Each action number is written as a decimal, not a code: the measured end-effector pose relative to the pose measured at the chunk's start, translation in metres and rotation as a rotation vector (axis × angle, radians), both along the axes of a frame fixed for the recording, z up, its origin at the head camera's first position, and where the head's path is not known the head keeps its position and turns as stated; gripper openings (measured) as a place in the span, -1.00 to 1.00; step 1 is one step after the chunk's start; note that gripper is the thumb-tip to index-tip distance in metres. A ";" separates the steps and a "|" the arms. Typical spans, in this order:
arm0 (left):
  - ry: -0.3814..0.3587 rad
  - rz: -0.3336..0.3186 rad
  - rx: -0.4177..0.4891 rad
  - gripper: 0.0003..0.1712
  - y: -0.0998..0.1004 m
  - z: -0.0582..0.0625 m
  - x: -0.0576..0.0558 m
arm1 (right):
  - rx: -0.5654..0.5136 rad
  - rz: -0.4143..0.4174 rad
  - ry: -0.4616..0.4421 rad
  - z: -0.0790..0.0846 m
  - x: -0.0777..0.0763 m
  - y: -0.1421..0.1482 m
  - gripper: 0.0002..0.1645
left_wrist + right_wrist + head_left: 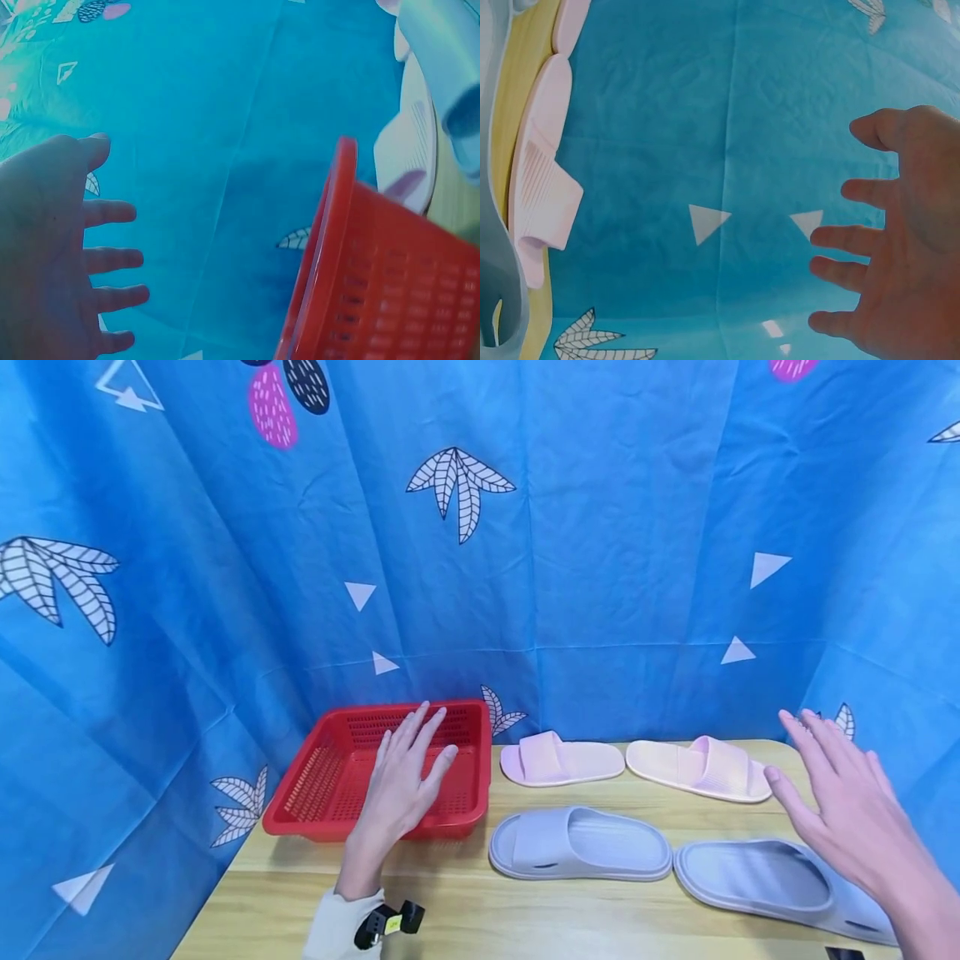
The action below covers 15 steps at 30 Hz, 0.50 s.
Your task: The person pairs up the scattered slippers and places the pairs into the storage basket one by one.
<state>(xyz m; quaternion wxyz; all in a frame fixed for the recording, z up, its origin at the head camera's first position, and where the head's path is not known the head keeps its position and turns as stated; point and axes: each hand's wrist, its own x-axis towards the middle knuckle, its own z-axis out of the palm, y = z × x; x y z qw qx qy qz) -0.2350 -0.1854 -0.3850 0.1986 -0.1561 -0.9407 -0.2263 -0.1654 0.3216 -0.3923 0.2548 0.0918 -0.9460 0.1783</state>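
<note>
In the head view my left hand [402, 781] is held up over the red plastic basket [486, 777], fingers extended and holding nothing. My right hand [847, 802] hovers at the right, above a grey slipper [750, 872] and partly hiding its strap end. Another grey slipper [618, 843] lies left of that one, their ends nearly touching. Behind them lie two pale pink slippers, a left one [592, 760] and a right one [663, 760]. In the right wrist view the fingers [847, 240] are spread before the curtain.
A wooden table [465, 918] carries the basket and slippers. Around its back and sides hangs a blue patterned curtain [622, 568]. The basket stands at the table's left, near the curtain. A black strapped device [390, 924] sits on my left wrist.
</note>
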 end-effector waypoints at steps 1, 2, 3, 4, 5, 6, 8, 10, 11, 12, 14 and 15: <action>0.001 -0.002 0.007 -0.17 0.002 0.000 0.000 | -0.008 -0.002 0.000 0.000 0.001 0.000 -0.11; 0.001 -0.004 0.013 -0.16 0.004 -0.001 0.001 | -0.017 -0.005 0.000 0.000 0.001 0.000 -0.11; 0.002 -0.007 0.020 -0.15 0.007 -0.001 0.001 | -0.024 -0.007 0.001 0.000 0.002 0.000 -0.12; 0.002 -0.008 0.025 -0.15 0.009 -0.001 0.002 | -0.029 -0.008 0.002 0.000 0.002 0.000 -0.12; 0.005 -0.012 0.030 -0.14 0.012 -0.001 0.003 | -0.033 -0.012 0.004 -0.001 0.002 0.000 -0.12; 0.009 -0.017 0.037 -0.15 0.014 -0.001 0.003 | -0.037 -0.012 0.008 -0.001 0.003 0.000 -0.13; 0.015 -0.024 0.048 -0.15 0.019 -0.001 0.004 | -0.040 -0.016 0.013 -0.001 0.003 0.001 -0.14; 0.020 -0.030 0.057 -0.15 0.024 -0.001 0.005 | -0.042 -0.022 0.010 -0.002 0.004 0.001 -0.14; 0.020 -0.034 0.061 -0.16 0.027 -0.001 0.005 | -0.044 -0.025 0.009 -0.002 0.004 0.001 -0.14; 0.020 -0.039 0.067 -0.16 0.029 -0.002 0.005 | -0.049 -0.025 0.008 -0.002 0.004 0.001 -0.14; 0.014 -0.046 0.078 -0.16 0.034 -0.002 0.006 | -0.053 -0.023 0.009 -0.003 0.004 0.001 -0.14; 0.016 -0.051 0.085 -0.15 0.036 -0.002 0.007 | -0.053 -0.020 0.012 -0.002 0.004 0.001 -0.14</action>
